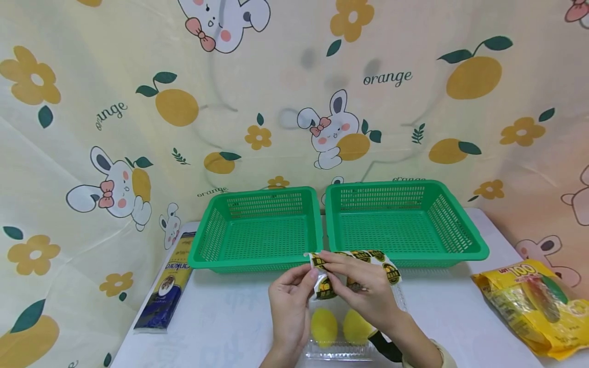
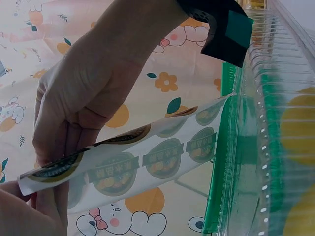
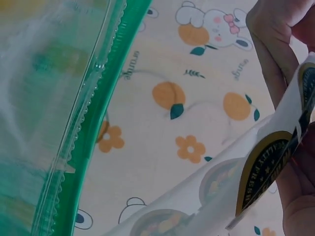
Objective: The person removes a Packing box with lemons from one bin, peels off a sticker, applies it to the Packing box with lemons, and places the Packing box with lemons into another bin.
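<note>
A strip of stickers [image 2: 162, 160], white-backed with oval black-and-gold fruit labels, stretches between both hands over a clear plastic box [image 1: 338, 352]. Thumb and forefinger of my left hand [image 1: 290, 306] pinch its near end, where the strip curls over. My right hand [image 1: 363, 283] grips the same strip close by, its fingers bent over the labels; in the left wrist view it hangs from above with a black band on the wrist. Inside the box, below the hands, lie yellow fruits [image 1: 324, 327]. In the right wrist view, one label [image 3: 263, 172] stands out at the strip's folded edge.
Two green baskets [image 1: 257, 264] [image 1: 407, 255] stand side by side at the back of the white table [image 1: 221, 317]. A blue and yellow packet [image 1: 167, 286] lies at left, a yellow bag [image 1: 536, 306] with a mango picture at right. Patterned cloth [image 1: 276, 66] hangs behind.
</note>
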Demonstrator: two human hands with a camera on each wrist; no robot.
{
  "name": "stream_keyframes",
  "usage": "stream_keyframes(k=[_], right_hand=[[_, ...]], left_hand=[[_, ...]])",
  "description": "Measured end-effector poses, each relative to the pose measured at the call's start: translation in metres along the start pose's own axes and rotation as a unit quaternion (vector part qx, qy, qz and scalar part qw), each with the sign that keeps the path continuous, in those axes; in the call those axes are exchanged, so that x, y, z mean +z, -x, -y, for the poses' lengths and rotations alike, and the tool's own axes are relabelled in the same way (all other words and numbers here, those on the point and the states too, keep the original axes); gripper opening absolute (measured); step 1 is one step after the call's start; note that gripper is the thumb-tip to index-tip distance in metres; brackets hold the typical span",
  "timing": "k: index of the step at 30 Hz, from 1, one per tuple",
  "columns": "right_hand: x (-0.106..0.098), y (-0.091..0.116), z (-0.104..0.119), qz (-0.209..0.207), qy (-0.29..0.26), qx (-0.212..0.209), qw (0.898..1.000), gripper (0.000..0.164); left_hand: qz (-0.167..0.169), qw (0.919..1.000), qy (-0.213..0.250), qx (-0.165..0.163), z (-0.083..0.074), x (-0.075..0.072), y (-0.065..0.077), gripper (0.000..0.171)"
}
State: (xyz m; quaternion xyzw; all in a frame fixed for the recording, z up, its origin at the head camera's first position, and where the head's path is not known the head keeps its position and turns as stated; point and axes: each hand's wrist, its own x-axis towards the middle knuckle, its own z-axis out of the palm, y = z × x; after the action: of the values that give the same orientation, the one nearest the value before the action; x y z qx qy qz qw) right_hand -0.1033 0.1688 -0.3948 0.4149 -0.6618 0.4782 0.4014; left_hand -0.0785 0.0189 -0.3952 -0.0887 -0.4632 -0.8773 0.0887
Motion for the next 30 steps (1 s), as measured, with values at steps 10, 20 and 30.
stream_keyframes(k=[10,20,30], right_hand=[[-0.003,0.003,-0.011,0.022,-0.041,0.015,0.999,0.019],[-0.010,0.003,-0.004,0.040,-0.159,0.218,0.962,0.028],[-0.012,0.004,-0.004,0.047,-0.166,0.251,0.952,0.023]], left_hand=[[-0.026,0.9979,0.011,-0.058,-0.003,-0.003,-0.003,0.011],[-0.027,0.9982,0.014,-0.052,-0.003,-0.002,-0.003,0.014],[-0.030,0.9983,0.001,-0.050,-0.003,-0.002,-0.002,0.013]])
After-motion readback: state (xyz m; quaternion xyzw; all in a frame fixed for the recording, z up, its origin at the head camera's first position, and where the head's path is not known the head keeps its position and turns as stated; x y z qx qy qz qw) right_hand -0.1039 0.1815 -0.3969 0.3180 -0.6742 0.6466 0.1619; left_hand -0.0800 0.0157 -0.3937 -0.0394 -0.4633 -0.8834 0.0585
